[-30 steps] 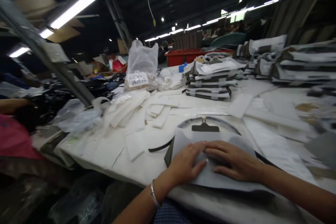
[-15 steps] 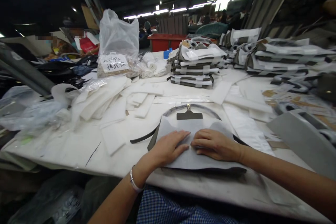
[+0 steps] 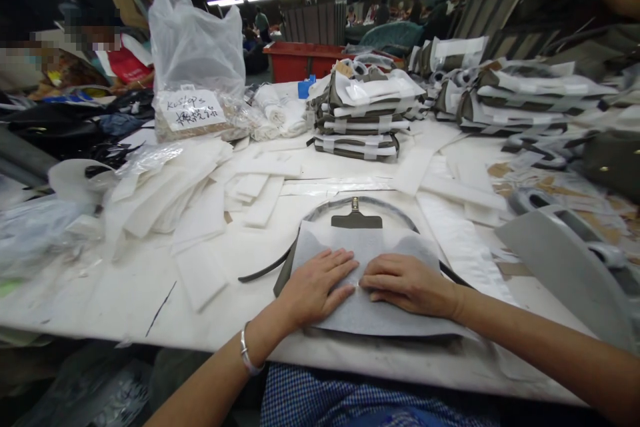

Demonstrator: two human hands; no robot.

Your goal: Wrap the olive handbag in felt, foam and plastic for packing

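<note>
My left hand (image 3: 315, 287) lies flat on the sheet (image 3: 370, 245), gripping nothing; right hand (image 3: 410, 285) fingers, straighter a second ago, now curl mid-sheet; can't tell if pinching; sheet tops the bag (image 3: 356, 221) on the table (image 3: 125, 300); suggests finer handling.

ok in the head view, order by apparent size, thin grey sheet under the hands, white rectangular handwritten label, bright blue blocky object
Largest to smallest:
1. thin grey sheet
2. white rectangular handwritten label
3. bright blue blocky object

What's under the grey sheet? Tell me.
A dark bag pokes out at the left of the sheet. The rest beneath is covered and cannot be seen.
</note>
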